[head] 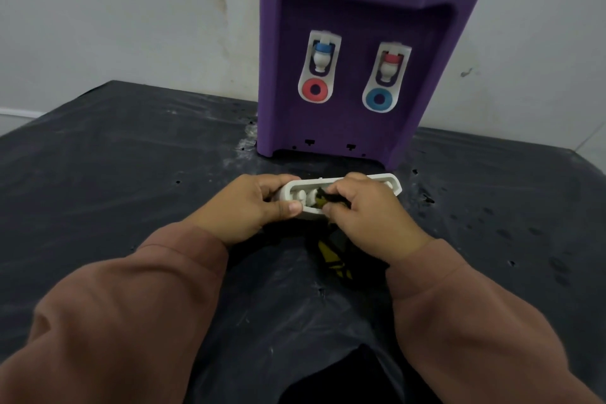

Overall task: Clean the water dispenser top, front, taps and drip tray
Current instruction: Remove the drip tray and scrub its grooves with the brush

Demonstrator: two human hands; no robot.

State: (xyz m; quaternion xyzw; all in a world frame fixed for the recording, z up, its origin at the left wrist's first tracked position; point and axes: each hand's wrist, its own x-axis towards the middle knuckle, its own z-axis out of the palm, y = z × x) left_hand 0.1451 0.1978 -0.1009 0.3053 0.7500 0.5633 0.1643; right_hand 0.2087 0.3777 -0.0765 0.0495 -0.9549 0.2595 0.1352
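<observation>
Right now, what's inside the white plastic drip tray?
Inside the white plastic drip tray: a black-and-yellow cloth that the right hand pinches, and white moulded bumps. The left hand holds one end. The floor under cloth and fingers is hidden.

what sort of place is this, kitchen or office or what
Probably a plain home or utility corner, not certain: a purple dispenser stands on a dusty black plastic sheet against a stained white wall.
</observation>
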